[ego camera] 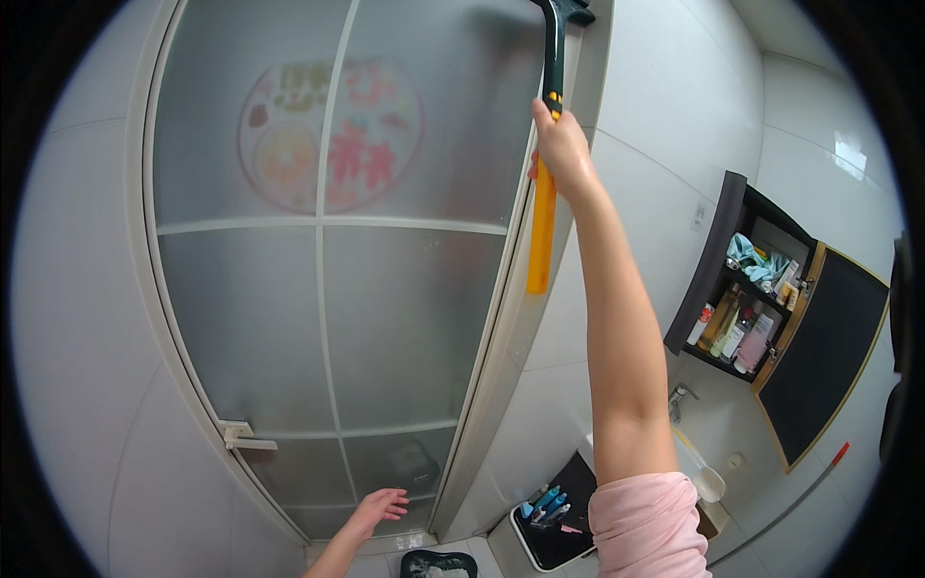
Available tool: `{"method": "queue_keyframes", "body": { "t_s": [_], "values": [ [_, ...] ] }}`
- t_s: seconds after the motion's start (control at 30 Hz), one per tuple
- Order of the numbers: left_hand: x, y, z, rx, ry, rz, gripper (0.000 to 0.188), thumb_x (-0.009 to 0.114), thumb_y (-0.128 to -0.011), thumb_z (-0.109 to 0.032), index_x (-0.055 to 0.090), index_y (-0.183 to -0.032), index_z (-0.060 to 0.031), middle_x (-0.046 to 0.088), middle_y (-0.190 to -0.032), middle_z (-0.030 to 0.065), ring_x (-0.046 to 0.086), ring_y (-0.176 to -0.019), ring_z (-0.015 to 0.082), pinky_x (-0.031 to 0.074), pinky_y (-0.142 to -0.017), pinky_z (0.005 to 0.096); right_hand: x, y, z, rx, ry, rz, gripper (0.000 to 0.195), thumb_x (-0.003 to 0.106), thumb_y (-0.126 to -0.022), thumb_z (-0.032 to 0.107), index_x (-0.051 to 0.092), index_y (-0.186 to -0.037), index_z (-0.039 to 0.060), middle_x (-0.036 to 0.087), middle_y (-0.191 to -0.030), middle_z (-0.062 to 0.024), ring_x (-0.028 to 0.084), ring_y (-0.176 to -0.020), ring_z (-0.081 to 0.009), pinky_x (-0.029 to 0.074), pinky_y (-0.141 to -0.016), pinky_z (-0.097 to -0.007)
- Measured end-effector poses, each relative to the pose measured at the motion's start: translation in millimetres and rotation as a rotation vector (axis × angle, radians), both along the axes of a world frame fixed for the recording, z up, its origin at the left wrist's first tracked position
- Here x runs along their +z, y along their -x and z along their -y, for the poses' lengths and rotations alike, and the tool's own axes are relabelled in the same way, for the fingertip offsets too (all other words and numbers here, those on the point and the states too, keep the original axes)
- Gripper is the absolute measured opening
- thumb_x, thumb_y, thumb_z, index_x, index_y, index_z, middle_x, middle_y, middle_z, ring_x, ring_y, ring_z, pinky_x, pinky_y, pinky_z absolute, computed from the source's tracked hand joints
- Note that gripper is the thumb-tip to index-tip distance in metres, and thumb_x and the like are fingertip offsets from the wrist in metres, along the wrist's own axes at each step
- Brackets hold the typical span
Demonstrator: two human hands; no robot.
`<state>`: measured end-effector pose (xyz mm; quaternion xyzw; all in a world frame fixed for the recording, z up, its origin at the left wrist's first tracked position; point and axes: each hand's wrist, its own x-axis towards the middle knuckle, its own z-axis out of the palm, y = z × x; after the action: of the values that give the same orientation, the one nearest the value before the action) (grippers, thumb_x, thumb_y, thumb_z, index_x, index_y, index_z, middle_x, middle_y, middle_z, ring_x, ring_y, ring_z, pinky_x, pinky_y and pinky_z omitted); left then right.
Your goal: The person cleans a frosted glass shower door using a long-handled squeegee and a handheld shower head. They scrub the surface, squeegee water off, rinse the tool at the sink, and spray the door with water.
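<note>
My right hand [565, 148] is raised high at the right edge of a frosted glass door [405, 318], closed around the yellow and dark green handle of a squeegee-like cleaning tool [555, 58]. The tool's yellow end points down, while its dark head lies at the top rim of the view, partly cut off. Low down, in front of the door's bottom panes, my left hand [379, 506] hangs with its fingers apart and holds nothing. A round, blurred, coloured design [331, 137] shows on or through the upper panes.
A white door handle [249, 438] juts out at the lower left. At right, an open wall cabinet [766, 303] holds bottles, above a faucet [679, 399]. Below stand a black-topped bin [517, 535] with tubes on it and a black tray [408, 565] on the floor.
</note>
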<state>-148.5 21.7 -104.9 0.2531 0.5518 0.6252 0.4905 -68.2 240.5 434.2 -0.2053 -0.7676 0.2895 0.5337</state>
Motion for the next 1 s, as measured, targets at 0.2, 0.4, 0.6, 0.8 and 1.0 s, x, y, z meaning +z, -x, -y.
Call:
{"method": "queue_keyframes", "body": {
  "t_s": [0.2,0.4,0.6,0.8,1.0],
  "values": [
    [-14,-1,17,-0.006,0.057,0.03,0.033,0.043,-0.09,-0.025,0.05,-0.112,-0.0014,0.058,-0.102,0.0108,0.059,-0.085,0.0177,0.048,-0.069,0.0272,-143,8,-3,0.069,0.108,0.023,0.042,0.041,-0.088,0.046,0.037,-0.09,0.0038,0.042,-0.051,-0.0038,0.045,-0.036,-0.0146,0.039,-0.033,-0.0288],
    [-40,20,51,0.053,0.105,0.032,0.034,0.044,-0.09,-0.027,0.05,-0.112,-0.0015,0.057,-0.103,0.011,0.06,-0.086,0.0196,0.048,-0.07,0.028,-358,-8,40,0.025,0.365,0.176,0.048,0.043,-0.089,0.04,0.035,-0.11,-0.0019,0.044,-0.047,-0.0071,0.046,-0.034,-0.0159,0.039,-0.033,-0.0294],
    [-33,29,85,0.142,0.092,0.028,0.035,0.043,-0.09,-0.028,0.05,-0.112,-0.0015,0.058,-0.102,0.0111,0.06,-0.086,0.0203,0.048,-0.07,0.0282,-164,20,37,0.164,0.162,0.015,0.065,0.041,-0.088,0.046,0.029,-0.123,-0.0062,0.045,-0.048,-0.0069,0.048,-0.035,-0.0172,0.039,-0.035,-0.029],
    [-30,18,100,0.22,0.069,0.036,0.036,0.041,-0.091,-0.027,0.048,-0.114,0.0001,0.057,-0.103,0.0114,0.059,-0.087,0.0205,0.048,-0.074,0.0306,33,88,41,0.159,0.04,-0.149,0.037,0.043,-0.088,0.035,0.038,-0.09,-0.0011,0.048,-0.063,-0.0102,0.053,-0.046,-0.0199,0.045,-0.04,-0.0329],
    [-30,19,125,0.343,0.09,0.09,0.036,0.042,-0.091,-0.028,0.048,-0.114,-0.0009,0.057,-0.103,0.0107,0.059,-0.088,0.0206,0.048,-0.074,0.0304,1,171,102,0.024,-0.166,0.02,0.043,0.044,-0.086,0.04,0.041,-0.098,-0.0015,0.059,-0.092,-0.0229,0.057,-0.086,-0.0389,0.047,-0.074,-0.0435]
  ]
}}
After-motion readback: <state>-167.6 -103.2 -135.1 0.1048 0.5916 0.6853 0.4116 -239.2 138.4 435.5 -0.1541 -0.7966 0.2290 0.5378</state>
